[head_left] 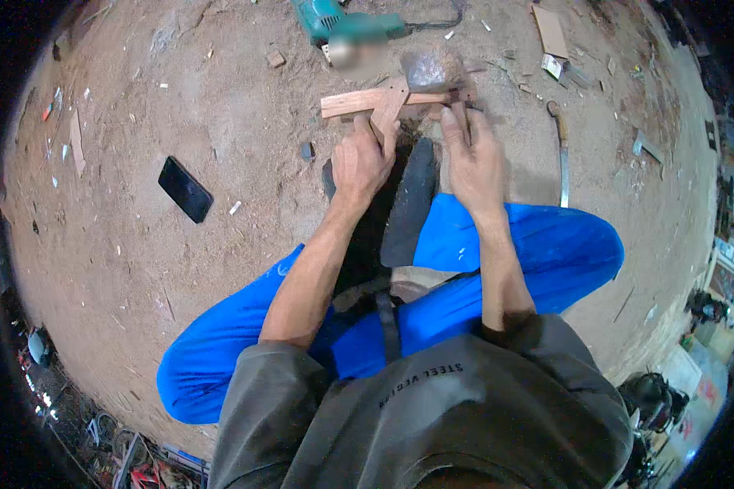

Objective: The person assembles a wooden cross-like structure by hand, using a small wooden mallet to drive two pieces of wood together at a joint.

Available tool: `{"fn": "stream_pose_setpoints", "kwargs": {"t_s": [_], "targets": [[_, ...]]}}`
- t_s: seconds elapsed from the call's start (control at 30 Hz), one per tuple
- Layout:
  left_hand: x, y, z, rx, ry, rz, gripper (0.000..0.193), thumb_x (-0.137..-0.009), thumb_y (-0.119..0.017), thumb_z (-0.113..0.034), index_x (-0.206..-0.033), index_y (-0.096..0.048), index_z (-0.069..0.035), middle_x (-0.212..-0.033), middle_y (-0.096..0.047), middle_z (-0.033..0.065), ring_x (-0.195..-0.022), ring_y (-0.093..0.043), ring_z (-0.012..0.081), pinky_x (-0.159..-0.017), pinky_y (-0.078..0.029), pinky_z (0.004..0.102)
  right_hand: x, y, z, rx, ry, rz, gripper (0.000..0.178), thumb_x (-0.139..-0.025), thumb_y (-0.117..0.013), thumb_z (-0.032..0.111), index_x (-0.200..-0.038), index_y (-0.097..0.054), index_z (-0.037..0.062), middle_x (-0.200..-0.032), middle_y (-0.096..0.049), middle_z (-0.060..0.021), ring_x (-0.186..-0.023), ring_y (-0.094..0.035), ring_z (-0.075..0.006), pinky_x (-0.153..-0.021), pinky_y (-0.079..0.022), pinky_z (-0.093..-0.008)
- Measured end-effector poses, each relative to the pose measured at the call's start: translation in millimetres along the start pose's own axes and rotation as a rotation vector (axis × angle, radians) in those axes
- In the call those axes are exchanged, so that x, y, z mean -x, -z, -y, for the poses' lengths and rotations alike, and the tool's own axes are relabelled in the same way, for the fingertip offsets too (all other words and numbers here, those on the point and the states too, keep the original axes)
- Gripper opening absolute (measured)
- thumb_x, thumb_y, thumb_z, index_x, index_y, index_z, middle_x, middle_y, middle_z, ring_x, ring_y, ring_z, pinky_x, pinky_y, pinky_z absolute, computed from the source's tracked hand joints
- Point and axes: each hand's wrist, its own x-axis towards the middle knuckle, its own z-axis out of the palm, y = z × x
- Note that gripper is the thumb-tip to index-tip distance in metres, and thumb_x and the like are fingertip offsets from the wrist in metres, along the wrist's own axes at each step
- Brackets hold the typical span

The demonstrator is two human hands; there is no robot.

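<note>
My left hand (363,165) is closed around the lower end of a slanted flat wooden piece (390,104). This piece crosses a longer light wooden strip (351,103) that lies roughly level, just beyond my fingers. My right hand (475,163) is pinched at the right end of the strip, over a small brownish piece (460,116) that is blurred and partly covered by the fingers. A rounded greyish block (432,72) with a shiny top sits directly behind the wood. My feet, in dark footwear (409,200), are between my forearms.
A green corded power tool (326,23) lies at the far side. On the sandy ground are a black phone (185,189) to the left, a wooden-handled blade (563,155) to the right and a metal bracket (647,148) farther right. Wood scraps (550,33) are scattered about.
</note>
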Motion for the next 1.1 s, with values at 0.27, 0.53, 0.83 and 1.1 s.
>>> {"fn": "stream_pose_setpoints", "kwargs": {"t_s": [0.27,0.53,0.83,1.1], "targets": [[-1.8,3.6,3.6,0.048,0.004,-0.039,0.044,-0.094,-0.059,-0.041,-0.088,-0.051,0.002,-0.065,-0.062,0.0282,-0.062,-0.064,0.0467,-0.054,-0.050,0.0553,3.3,-28.7,-34.4,0.041,0.078,-0.033,0.041,-0.098,-0.051,0.033,-0.097,-0.061,-0.0070,-0.088,-0.062,-0.0353,-0.089,-0.058,-0.0540,-0.076,-0.046,-0.0556],[-0.4,2.3,6.9,0.037,0.014,0.001,0.042,-0.093,-0.062,-0.037,-0.084,-0.051,0.003,-0.067,-0.062,0.0305,-0.064,-0.064,0.0479,-0.051,-0.049,0.0534,8.9,-7.5,7.0,-0.059,0.053,0.007,0.040,-0.102,-0.044,0.029,-0.109,-0.062,-0.0054,-0.085,-0.063,-0.0312,-0.084,-0.061,-0.0514,-0.076,-0.049,-0.0542],[-15.1,1.6,10.3,0.046,0.041,-0.012,0.044,-0.093,-0.061,-0.038,-0.086,-0.054,0.005,-0.066,-0.063,0.0275,-0.063,-0.065,0.0445,-0.054,-0.050,0.0520,-3.8,-4.0,7.3,-0.131,-0.057,-0.040,0.037,-0.103,-0.044,0.030,-0.105,-0.061,-0.0030,-0.072,-0.060,-0.0232,-0.069,-0.060,-0.0433,-0.062,-0.047,-0.0475],[-4.4,3.1,7.7,0.042,0.040,-0.034,0.046,-0.092,-0.063,-0.040,-0.094,-0.057,0.006,-0.076,-0.064,0.0280,-0.068,-0.064,0.0455,-0.058,-0.049,0.0510,30.3,-47.1,-7.3,-0.034,-0.026,0.057,0.036,-0.101,-0.049,0.028,-0.107,-0.059,-0.0061,-0.089,-0.063,-0.0306,-0.085,-0.057,-0.0527,-0.074,-0.047,-0.0512]]}}
